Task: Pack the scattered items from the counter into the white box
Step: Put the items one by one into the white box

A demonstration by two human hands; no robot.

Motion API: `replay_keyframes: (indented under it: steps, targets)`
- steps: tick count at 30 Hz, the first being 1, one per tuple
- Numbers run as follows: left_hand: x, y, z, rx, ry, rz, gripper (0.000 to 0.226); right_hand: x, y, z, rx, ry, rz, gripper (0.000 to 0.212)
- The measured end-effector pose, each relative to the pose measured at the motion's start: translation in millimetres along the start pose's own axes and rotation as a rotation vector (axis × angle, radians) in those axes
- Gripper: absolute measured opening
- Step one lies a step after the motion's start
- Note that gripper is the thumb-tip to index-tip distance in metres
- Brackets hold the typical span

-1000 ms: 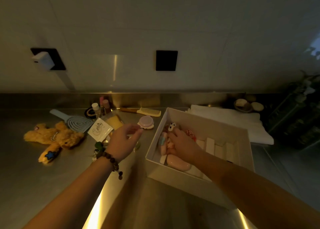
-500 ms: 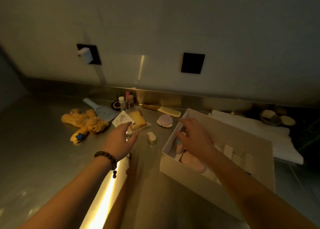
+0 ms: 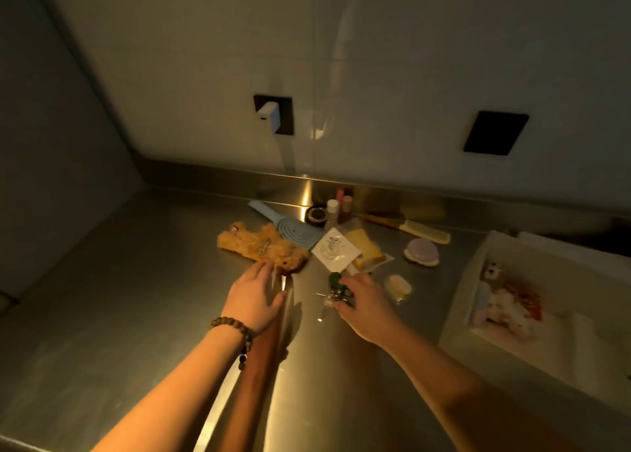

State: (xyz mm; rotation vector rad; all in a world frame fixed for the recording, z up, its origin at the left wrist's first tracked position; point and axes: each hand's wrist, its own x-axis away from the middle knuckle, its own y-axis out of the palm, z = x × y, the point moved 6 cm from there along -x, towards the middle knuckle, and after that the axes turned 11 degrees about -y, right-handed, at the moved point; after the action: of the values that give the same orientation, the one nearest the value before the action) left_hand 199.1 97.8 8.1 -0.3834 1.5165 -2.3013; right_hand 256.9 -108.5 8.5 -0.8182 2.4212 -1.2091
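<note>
Head camera looked down on a steel desk point(image 3: 143, 315) in dim yellow light; the white box point(image 3: 485, 335) stood at the right edge of view, with small pink, white and red items already lying in its near-left compartment; the left hand point(image 3: 252, 298), a beaded bracelet point(image 3: 235, 328) on its wrist, lay flat with fingers spread and released, fingertips touching the near edge of the yellow plush toy point(image 3: 263, 246); the right hand point(image 3: 365, 301) was curled over a small green and metallic trinket point(image 3: 336, 289) just right of the plush toy, and whether it had truly grasped it I cannot tell; beyond the plush toy lay a blue spiral hairbrush point(image 3: 290, 231), touching the toy's far side; right of the plush toy sat a white printed card point(image 3: 334, 248) overlapping a yellow packet point(image 3: 365, 248); farther right lay a round lilac case point(image 3: 421, 252), a cream comb point(image 3: 420, 231) and a small pale yellow oval piece point(image 3: 397, 286); small bottles point(image 3: 333, 209) stood behind the card near the wall.
</note>
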Motion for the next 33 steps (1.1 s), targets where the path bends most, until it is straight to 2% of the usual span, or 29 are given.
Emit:
replay_keyframes:
  steps: [3, 7, 11, 16, 22, 25, 28, 33]
  targets:
    - [-31, -5, -28, -0.033, 0.040, 0.004, 0.076, -26, 31, -1, 0.066, 0.049, 0.013, 0.052]
    - [-80, 0, -48, -0.114, 0.083, -0.093, 0.087, -43, 55, 1, 0.178, 0.126, 0.045, 0.048]
    - [-114, 14, -47, -0.239, 0.213, -0.162, 0.099, -38, 57, 1, 0.216, 0.177, 0.143, 0.043]
    - [-130, 24, -50, -0.310, 0.215, -0.292, 0.110, -25, 49, -2, 0.176, 0.154, 0.214, 0.032]
    - [-111, 19, -62, -0.394, 0.235, -0.382, 0.100, -23, 46, -2, 0.132, 0.184, 0.220, 0.031]
    - [-93, 21, -65, -0.369, 0.273, -0.319, 0.076, -21, 43, -2, 0.078, 0.167, 0.250, 0.023]
    - [-82, 21, -66, -0.212, 0.251, -0.291, 0.049, -17, 37, -6, 0.045, 0.143, 0.271, 0.017]
    - [-73, -8, -45, 0.115, 0.198, -0.247, 0.047, -8, 13, -16, -0.060, 0.145, 0.347, 0.018]
